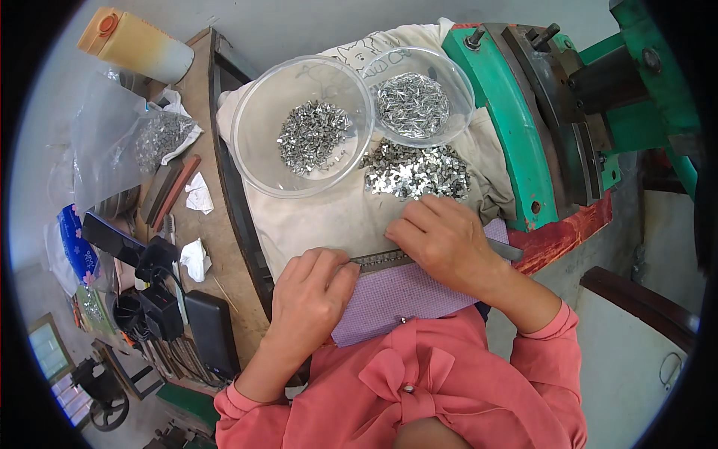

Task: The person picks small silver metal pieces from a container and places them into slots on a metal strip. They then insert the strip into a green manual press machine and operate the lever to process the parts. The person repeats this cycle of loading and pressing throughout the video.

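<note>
A long, narrow metal bar (pixel 381 260) with a row of small slots or parts along it lies across a purple woven mat (pixel 396 295). My left hand (pixel 314 292) is closed over its left end, fingers curled. Above the bar's middle my right hand (pixel 445 243) has its fingers bent and pressed together; whatever they hold is hidden. A grey end piece (pixel 506 251) shows to the right of that hand. Just beyond the right hand, a heap of small shiny metal pieces (pixel 419 172) rests on a beige cloth (pixel 299 224).
Two clear round tubs stand behind: a larger tub (pixel 243 142) with short metal bits and a smaller tub (pixel 465 101) with thin metal pins. A green machine (pixel 505 127) borders the right. On the left, a wooden bench (pixel 224 254) carries a plastic jug (pixel 142 49), bags and black devices.
</note>
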Demonstrator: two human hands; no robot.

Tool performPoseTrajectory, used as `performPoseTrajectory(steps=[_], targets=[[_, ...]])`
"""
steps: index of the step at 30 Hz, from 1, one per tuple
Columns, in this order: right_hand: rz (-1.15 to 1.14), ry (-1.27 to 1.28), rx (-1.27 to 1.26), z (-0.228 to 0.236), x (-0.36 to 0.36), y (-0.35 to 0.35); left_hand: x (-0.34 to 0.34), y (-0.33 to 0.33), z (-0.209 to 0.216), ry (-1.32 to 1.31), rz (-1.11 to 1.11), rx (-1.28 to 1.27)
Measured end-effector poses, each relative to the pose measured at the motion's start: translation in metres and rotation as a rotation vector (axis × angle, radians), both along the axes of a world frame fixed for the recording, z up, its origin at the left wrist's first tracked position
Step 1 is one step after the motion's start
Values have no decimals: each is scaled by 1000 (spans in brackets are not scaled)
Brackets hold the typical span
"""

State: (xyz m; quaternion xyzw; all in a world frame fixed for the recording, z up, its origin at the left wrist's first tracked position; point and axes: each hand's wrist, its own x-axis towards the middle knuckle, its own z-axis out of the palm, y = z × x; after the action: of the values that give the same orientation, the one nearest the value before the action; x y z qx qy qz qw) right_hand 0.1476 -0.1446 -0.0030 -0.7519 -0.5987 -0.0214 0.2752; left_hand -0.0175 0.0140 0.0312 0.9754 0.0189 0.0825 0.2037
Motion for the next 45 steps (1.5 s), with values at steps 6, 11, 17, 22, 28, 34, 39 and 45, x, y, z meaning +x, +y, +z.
performPoseTrajectory(steps=[6, 11, 17, 22, 28, 34, 39, 45], targets=[[-49, 97, 40, -3, 3, 0, 9, 0, 2, 25, -31, 37], [-31, 73, 33, -3, 2, 0, 12, 6, 3, 36, -19, -29], [-13, 100, 45, -3, 3, 0, 10, 23, -3, -2, 197, -189], [-29, 133, 40, 1, 3, 2, 8, 31, -19, 14, 217, -234], [-50, 193, 20, 3, 5, -3, 6, 37, -16, 69, 108, -200], [-63, 182, 9, 5, 5, -4, 4, 36, -20, -9, 143, -112], [-89, 220, 12, 1, 4, -3, -3, 18, -16, -38, 160, -191], [-87, 228, 39, 0, 3, -3, -4, -4, -22, -102, 137, -244]])
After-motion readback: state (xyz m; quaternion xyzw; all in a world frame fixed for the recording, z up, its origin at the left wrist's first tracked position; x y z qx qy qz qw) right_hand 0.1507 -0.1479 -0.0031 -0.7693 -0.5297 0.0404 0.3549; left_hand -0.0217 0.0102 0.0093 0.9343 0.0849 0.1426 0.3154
